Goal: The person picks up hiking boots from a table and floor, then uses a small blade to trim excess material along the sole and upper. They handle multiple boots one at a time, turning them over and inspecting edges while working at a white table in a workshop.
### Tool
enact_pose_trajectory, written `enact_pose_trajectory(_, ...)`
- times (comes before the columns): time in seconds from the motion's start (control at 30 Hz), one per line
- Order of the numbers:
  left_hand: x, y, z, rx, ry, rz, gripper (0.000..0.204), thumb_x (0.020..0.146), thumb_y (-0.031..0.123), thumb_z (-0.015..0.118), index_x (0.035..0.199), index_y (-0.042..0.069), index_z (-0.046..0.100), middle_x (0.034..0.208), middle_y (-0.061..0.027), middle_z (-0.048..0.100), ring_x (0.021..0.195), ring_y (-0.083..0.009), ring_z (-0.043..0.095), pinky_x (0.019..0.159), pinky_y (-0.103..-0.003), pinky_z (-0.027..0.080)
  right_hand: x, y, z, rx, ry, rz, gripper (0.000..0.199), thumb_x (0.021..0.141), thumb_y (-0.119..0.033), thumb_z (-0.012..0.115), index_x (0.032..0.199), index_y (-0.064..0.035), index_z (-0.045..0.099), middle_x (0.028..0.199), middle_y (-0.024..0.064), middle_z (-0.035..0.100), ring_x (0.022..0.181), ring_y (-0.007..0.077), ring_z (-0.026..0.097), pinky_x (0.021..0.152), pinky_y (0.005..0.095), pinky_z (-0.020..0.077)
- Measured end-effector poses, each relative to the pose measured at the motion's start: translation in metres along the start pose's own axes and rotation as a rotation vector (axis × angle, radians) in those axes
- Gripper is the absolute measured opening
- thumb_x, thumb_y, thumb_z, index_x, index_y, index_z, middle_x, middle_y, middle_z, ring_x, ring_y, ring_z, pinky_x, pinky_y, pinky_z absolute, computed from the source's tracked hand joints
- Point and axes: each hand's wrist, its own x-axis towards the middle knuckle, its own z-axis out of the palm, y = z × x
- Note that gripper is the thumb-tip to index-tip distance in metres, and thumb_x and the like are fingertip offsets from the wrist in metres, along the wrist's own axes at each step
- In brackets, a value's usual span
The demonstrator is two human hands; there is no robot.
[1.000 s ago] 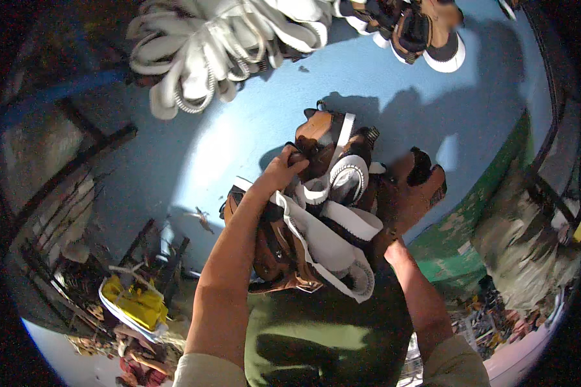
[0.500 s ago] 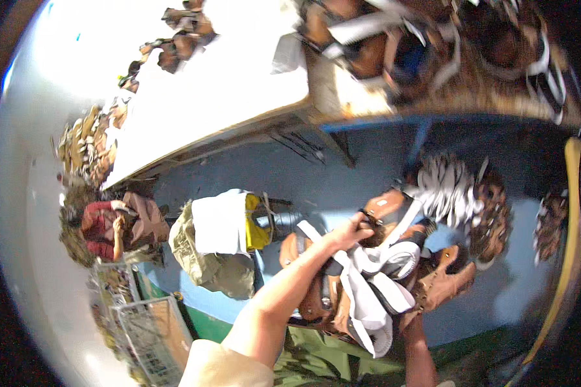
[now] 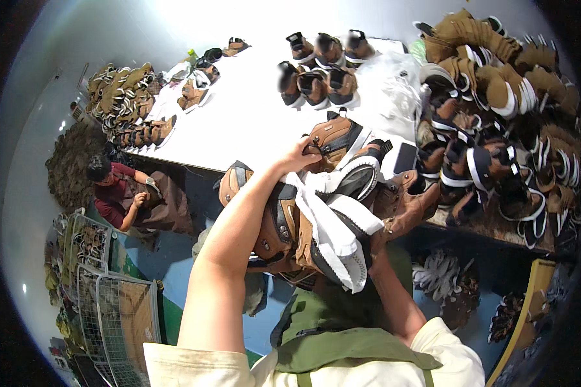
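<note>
Against my front I carry a bulky bundle of brown, black and white shoe uppers (image 3: 284,222) with white strips of fabric (image 3: 329,226) trailing over it. At the top of the pile, my left hand (image 3: 298,156) is closed on the edge of a brown shoe upper (image 3: 334,138). My right hand (image 3: 379,257) is under the bundle's right side, beside a tan-brown upper (image 3: 400,209); its fingers are hidden. The bundle is at the near edge of a white table (image 3: 239,116).
On the table stand several brown-and-black shoes (image 3: 313,87) and a clear plastic bag (image 3: 387,84). Heaped uppers (image 3: 490,155) crowd the right; a dark phone (image 3: 405,158) lies beside them. Left, a person (image 3: 126,193) sits working near wire carts (image 3: 119,309). More uppers (image 3: 442,274) lie below the table.
The bundle has come up from over the floor to the table's near edge, still in my arms. My view has shifted, showing more of the tabletop; the cloth-covered seat is now mostly hidden.
</note>
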Motion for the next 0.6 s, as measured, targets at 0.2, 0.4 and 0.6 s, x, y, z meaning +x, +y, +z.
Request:
enact_pose_trajectory(0.2, 0.000, -0.070, -0.067, 0.116, 0.061, -0.189, 0.048, 0.082, 0.035, 0.066, 0.117, 0.005, 0.053, 0.098, -0.0149, 0.065, 0.090, -0.0234, 0.062, 0.077, -0.034, 0.048, 0.089, 0.020, 0.035, -0.131, -0.017, 0.062, 0.048, 0.093, -0.038, 0.052, 0.129, -0.0065, 0.044, 0.127, 0.0066, 0.048, 0.118, 0.0221, 0.046, 0.097, 0.0348, 0.0401)
enact_pose_trajectory(0.4, -0.002, -0.193, -0.108, -0.183, 0.242, -0.366, 0.048, 0.081, 0.032, 0.069, 0.114, 0.001, 0.052, 0.095, -0.0152, 0.064, 0.086, -0.0234, 0.060, 0.076, -0.034, 0.049, 0.203, 0.015, 0.072, -0.365, -0.055, 0.262, 0.039, 0.093, -0.036, 0.051, 0.121, -0.0087, 0.049, 0.116, 0.0090, 0.054, 0.104, 0.0243, 0.055, 0.087, 0.0387, 0.0459)
enact_pose_trajectory(0.6, -0.002, -0.268, -0.172, -0.392, 0.399, -0.491, 0.040, 0.083, 0.028, 0.069, 0.109, 0.002, 0.053, 0.093, -0.0101, 0.062, 0.085, -0.0169, 0.056, 0.075, -0.032, 0.047, 0.339, 0.038, 0.114, -0.632, -0.118, 0.439, 0.059, 0.090, -0.046, 0.054, 0.126, -0.0007, 0.043, 0.118, 0.0120, 0.053, 0.110, 0.0247, 0.050, 0.092, 0.0390, 0.0407)
